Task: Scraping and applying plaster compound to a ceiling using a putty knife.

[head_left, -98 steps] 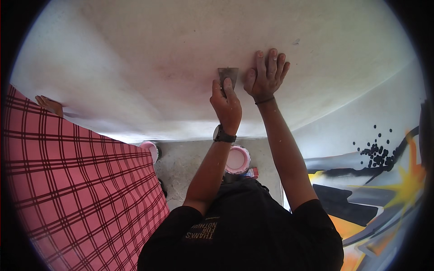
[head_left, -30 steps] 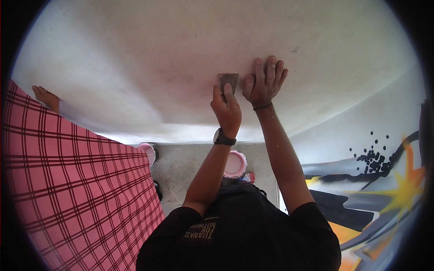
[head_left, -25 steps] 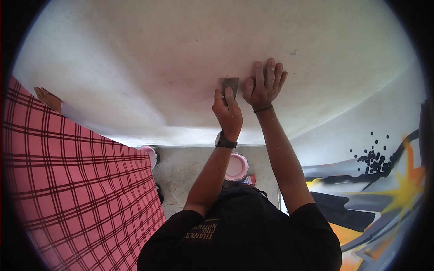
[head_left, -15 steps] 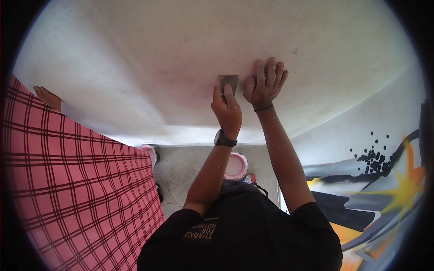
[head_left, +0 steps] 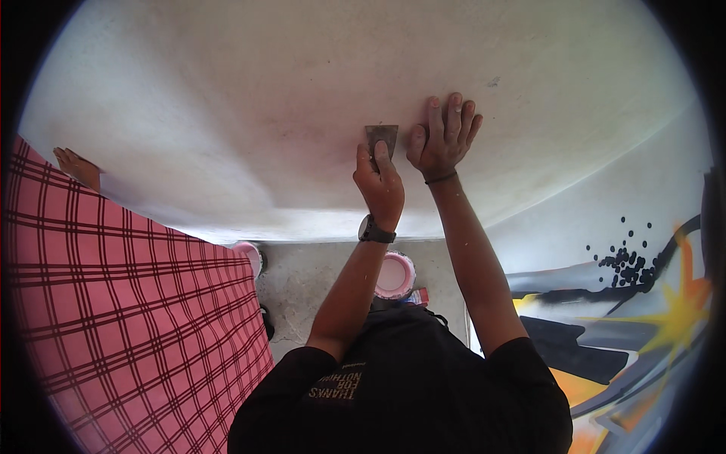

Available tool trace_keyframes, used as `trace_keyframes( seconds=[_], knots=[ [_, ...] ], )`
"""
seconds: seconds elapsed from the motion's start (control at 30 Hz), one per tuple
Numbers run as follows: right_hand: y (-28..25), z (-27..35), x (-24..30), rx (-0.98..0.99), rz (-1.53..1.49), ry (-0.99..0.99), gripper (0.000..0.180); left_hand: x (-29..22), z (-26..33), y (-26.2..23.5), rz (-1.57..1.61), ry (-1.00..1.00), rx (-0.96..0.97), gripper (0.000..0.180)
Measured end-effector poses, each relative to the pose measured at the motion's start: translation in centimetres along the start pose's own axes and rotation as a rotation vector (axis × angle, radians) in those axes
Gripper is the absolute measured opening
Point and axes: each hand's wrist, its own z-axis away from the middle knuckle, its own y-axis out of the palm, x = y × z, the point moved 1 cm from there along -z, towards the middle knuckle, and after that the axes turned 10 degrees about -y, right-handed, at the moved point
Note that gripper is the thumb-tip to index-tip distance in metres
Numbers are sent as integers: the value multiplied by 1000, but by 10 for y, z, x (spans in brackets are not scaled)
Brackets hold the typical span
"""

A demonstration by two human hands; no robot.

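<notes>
My left hand (head_left: pixel 380 188) is closed around a small putty knife (head_left: pixel 382 133) with a flat grey blade that widens toward its far edge. The thumb presses along the knife, and its blade lies against a whitish plastered wall (head_left: pixel 295 83). Just to the right, my right hand (head_left: pixel 441 145) is laid on the same wall with its fingers spread and nothing held. Pale dust coats its fingers. The knife's lower part is hidden in my left palm.
Below stands a pink-rimmed bucket (head_left: pixel 411 268) on the grey floor (head_left: pixel 299 284), beside a red and blue packet (head_left: pixel 418 296). Another pink bucket (head_left: pixel 248 253) is farther left. A co-worker in a pink checked shirt (head_left: pixel 136 303) fills the left, one hand (head_left: pixel 78 168) at the wall. A painted wall (head_left: pixel 643 333) bounds the right.
Hardly anything differs. Both my hands and the putty knife keep their places on the wall; the co-worker's hand and sleeve appear shifted very slightly.
</notes>
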Motion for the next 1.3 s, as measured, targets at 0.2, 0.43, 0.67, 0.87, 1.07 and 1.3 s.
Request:
trace_keyframes(
  seconds=[0.2, 0.43, 0.67, 0.87, 1.07, 1.3],
  knots=[
    [-1, 0, 0, 2, 5, 2, 52, -5, 2, 4, 51, 3, -28, 28],
    [0, 3, -1, -11, 7, 0, 52, 3, 1, 7, 37, -17, 1, 26],
    [0, 4, -1, -6, -2, 2, 52, 11, 7, 2, 1, -24, -37, 27],
    [0, 2, 0, 8, 4, 3, 52, 0, 0, 3, 31, -18, 0, 25],
    [2, -1, 4, -8, 14, -6, 52, -4, -2, 1, 61, -49, 8, 26],
    [4, -7, 11, -12, 4, -7, 52, 2, -3, -7, 1, -60, 12, 25]
  ],
)
